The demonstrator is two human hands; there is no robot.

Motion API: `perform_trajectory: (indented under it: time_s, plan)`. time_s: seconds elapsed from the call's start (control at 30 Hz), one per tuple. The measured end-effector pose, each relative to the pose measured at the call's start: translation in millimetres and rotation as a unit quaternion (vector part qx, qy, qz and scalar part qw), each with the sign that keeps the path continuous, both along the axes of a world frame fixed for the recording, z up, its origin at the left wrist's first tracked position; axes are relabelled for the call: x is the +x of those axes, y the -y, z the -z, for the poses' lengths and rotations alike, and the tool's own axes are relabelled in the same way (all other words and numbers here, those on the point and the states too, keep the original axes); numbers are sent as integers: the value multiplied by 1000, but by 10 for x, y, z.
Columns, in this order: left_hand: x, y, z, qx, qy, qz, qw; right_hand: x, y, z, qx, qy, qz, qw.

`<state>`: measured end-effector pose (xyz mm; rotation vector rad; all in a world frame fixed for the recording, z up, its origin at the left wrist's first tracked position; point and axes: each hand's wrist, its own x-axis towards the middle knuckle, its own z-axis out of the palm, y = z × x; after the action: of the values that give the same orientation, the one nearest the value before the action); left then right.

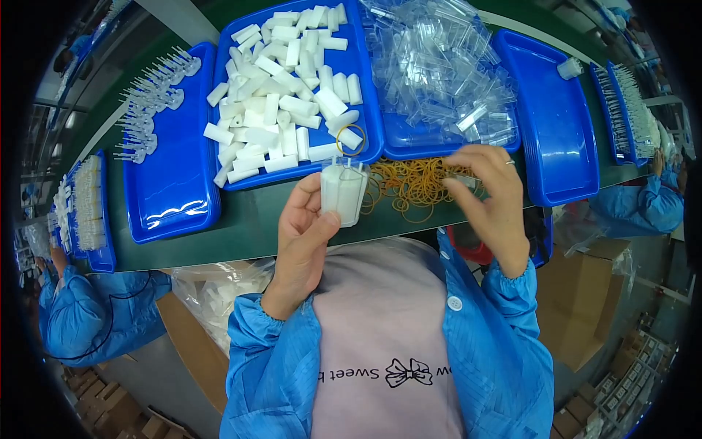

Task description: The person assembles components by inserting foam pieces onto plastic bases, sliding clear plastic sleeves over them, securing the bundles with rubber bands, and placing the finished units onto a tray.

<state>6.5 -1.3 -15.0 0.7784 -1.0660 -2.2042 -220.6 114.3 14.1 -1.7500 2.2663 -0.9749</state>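
- Left hand (307, 227): fingers closed around a clear plastic case (344, 192) with white pieces inside, held upright just in front of the tray of white tubes (292, 88).
- Right hand (490, 201): fingertips pinching a small clear piece (462, 178), to the right of that tray.
- Pile of rubber bands (409, 186): on the green belt (241, 219), just in front of the tray's right corner, between the hands.
- Tray of clear plastic cases (439, 73): touching the tray's right side.
- Tray of clear spoons (168, 146): just left of it.
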Motion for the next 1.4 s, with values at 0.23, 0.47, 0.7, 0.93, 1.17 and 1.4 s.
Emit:
perform_trajectory:
  time_s: [0.23,0.47,0.7,0.93,1.17,1.4]
  plan:
    - [21,-7,-47,9,-11,-4,1000,-45,-110,158,89,-119,30,988]
    - [64,-56,-8,-160,10,-13,987,7,-51,-120,16,99,62,993]
    - [66,-84,-28,-287,-12,4,958,350,30,-272,-220,441,-94,865]
    - [79,-106,-95,-226,-53,26,972,506,33,-306,-267,380,-113,879]
    - [85,-118,-100,-241,-60,23,969,471,5,-364,-187,289,-97,934]
    - [107,-128,-122,-367,-29,-22,930,393,-64,-282,-204,390,-94,893]
